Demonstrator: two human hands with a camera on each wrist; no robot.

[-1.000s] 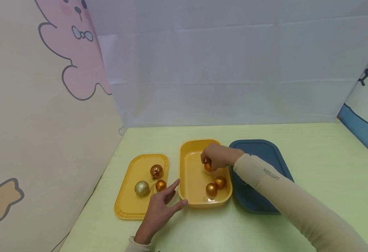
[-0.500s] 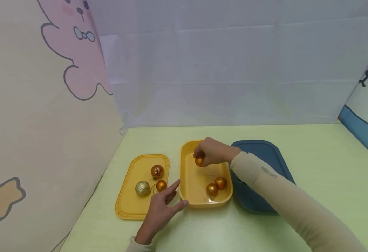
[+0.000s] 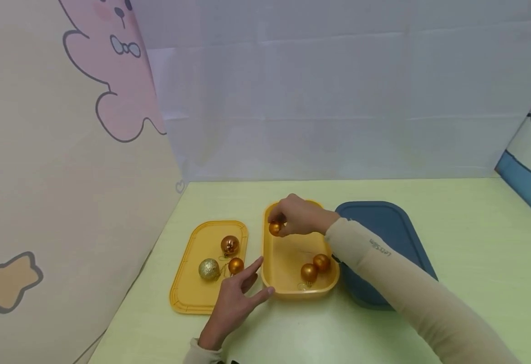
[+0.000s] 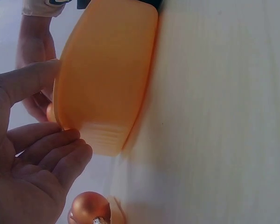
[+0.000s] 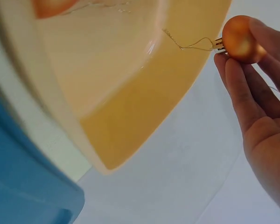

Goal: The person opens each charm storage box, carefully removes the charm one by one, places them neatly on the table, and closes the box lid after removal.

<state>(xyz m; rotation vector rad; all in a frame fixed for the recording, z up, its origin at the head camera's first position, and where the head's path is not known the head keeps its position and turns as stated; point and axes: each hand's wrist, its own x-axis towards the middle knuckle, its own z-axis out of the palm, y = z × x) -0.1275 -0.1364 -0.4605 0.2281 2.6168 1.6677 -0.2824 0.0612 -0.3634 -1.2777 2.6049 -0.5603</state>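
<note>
My right hand point(image 3: 298, 216) pinches a matte orange Christmas bauble point(image 3: 275, 228) over the far left part of the yellow bin point(image 3: 265, 247). In the right wrist view, the bauble point(image 5: 242, 39) sits between thumb and fingertips, its gold hanging loop trailing toward the bin. Two more orange baubles point(image 3: 308, 273) lie at the bin's near right corner. My left hand point(image 3: 235, 301) has its thumb and fingers spread, touching the bin's near left corner. The left wrist view shows those fingers point(image 4: 67, 144) resting at the bin's rim.
Left of the bin, a shallow yellow tray point(image 3: 185, 296) bears a glittery gold bauble point(image 3: 209, 269), a shiny copper one point(image 3: 230, 245) and a small orange one point(image 3: 235, 265). A dark blue tray-like container point(image 3: 384, 227) stands to the right, partly under my right forearm.
My right hand has moved left and away from me across the bin, carrying the orange bauble. The left hand stays at the bin's corner.
</note>
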